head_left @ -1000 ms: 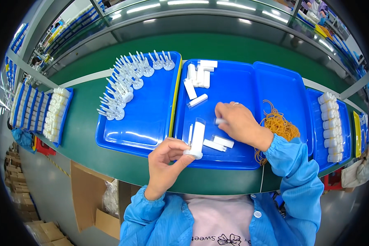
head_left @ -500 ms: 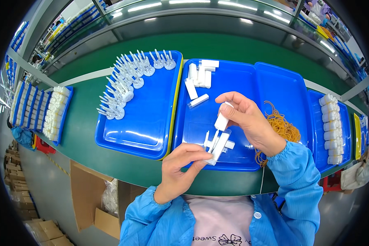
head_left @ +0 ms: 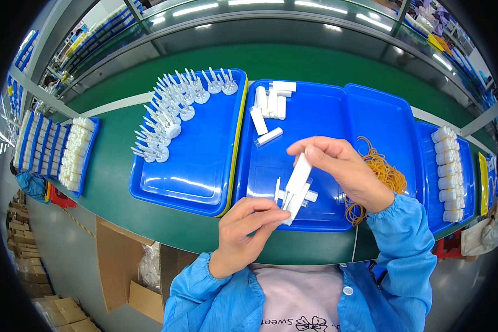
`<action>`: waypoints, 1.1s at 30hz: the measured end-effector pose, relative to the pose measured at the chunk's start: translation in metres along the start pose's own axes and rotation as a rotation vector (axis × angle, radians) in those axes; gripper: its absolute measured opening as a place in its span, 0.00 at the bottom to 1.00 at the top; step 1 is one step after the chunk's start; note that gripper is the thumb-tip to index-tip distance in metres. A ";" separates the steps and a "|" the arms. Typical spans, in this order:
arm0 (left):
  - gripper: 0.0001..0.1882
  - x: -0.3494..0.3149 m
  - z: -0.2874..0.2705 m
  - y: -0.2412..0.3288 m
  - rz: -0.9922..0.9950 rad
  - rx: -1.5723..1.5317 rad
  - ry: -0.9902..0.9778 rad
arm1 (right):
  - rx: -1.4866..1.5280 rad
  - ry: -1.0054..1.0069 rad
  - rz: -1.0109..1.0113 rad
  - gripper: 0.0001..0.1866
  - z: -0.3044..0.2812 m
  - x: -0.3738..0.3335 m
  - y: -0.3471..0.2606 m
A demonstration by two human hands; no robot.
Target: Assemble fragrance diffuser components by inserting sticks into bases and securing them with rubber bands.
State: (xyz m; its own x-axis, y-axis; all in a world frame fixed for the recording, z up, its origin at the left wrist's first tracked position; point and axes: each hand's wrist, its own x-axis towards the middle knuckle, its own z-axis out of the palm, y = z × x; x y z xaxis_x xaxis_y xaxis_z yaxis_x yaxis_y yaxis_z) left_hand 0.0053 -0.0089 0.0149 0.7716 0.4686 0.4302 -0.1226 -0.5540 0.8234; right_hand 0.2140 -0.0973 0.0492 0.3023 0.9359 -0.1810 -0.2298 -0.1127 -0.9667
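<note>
Left grip [head_left: 248, 221] pinching a bundle of small white boxes [head_left: 294, 189]; right grip [head_left: 337, 163] closed on the top box. Beneath both, a blue tray [head_left: 321, 116]. Right of the right grip, orange rubber bands [head_left: 383, 169]. Beyond the left grip, white nozzles [head_left: 171, 113].

Rubber bands [head_left: 379, 166] partly behind right hand [head_left: 343, 169]

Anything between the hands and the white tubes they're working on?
Nothing visible. The left hand pinches the lower ends of the white tubes and the right hand grips the top of one, above the blue tray.
</note>
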 end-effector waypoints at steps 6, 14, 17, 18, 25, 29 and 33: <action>0.15 0.001 0.000 -0.004 0.038 -0.008 0.025 | -0.120 0.015 -0.104 0.11 0.000 -0.009 0.008; 0.12 -0.012 -0.001 -0.021 -0.210 -0.130 0.050 | -0.287 -0.030 -0.221 0.13 0.007 -0.006 0.002; 0.10 -0.010 -0.009 -0.019 -0.266 -0.252 0.126 | -0.812 0.040 -0.417 0.16 -0.005 0.004 0.014; 0.09 -0.010 -0.012 -0.020 -0.243 -0.226 0.155 | -1.018 -0.012 -0.397 0.17 -0.006 0.003 0.015; 0.10 -0.011 -0.018 -0.023 -0.266 -0.234 0.239 | -1.589 -0.138 -0.350 0.21 0.010 -0.002 0.055; 0.09 -0.013 -0.018 -0.021 -0.215 -0.211 0.186 | -1.377 -0.080 -0.404 0.21 0.003 0.003 0.041; 0.08 -0.012 -0.014 -0.012 -0.183 -0.195 0.107 | -0.191 0.067 -0.126 0.20 -0.019 0.020 0.028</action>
State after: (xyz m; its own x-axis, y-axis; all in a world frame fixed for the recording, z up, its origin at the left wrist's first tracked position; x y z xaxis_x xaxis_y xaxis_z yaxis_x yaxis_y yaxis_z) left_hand -0.0114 0.0014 0.0052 0.7230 0.6243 0.2957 -0.1128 -0.3156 0.9422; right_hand 0.2315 -0.0880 0.0147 0.3797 0.9230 -0.0618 -0.0093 -0.0630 -0.9980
